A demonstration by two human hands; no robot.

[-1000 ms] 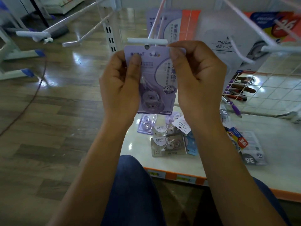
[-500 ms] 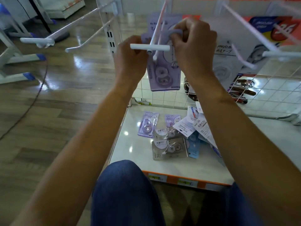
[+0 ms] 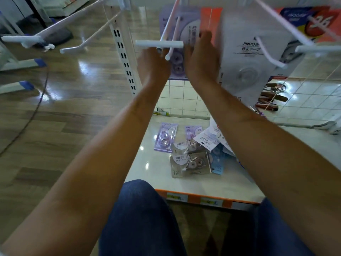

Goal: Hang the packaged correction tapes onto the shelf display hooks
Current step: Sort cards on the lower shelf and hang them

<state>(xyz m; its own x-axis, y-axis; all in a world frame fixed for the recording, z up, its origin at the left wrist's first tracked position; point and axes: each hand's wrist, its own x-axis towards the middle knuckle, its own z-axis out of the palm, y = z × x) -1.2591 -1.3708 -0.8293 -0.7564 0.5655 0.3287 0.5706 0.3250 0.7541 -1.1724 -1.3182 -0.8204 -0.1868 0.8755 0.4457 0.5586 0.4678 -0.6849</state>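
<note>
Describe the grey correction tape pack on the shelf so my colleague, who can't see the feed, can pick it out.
Look at the white shelf with the orange front edge, below the hooks. Loose packs lie in a pile there, and the grey pack is the one nearest the front edge. It lies sideways with "36" on its left end, unlike the purple pack behind it and the blue pack beside it.

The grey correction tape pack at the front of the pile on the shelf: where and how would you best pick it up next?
Grey pack lies flat, face up, with its near long edge unobstructed. I'd probably pinch the thin card there, coming from the front of the shelf; the blue pack crowds its right end.
</note>
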